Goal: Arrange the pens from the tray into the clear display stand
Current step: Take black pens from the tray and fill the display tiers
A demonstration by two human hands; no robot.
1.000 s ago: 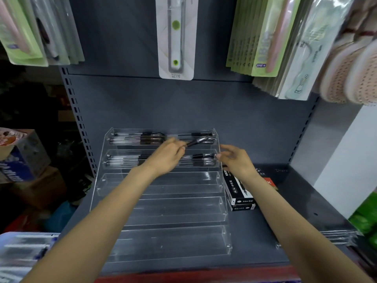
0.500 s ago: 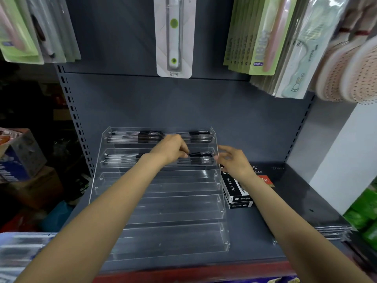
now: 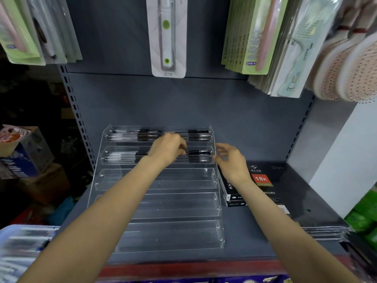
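Left hand point(image 3: 168, 149) grip pinches a pen point(image 3: 199, 153) in tier 2 of the stand point(image 3: 157, 205); right hand point(image 3: 230, 160) grip spread.

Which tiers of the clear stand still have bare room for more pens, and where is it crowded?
The three lower tiers of the clear display stand look bare, bordered by their front lips and the side walls. The top tier and second tier already hold pens, and the left hand and right hand crowd the second tier's right half.
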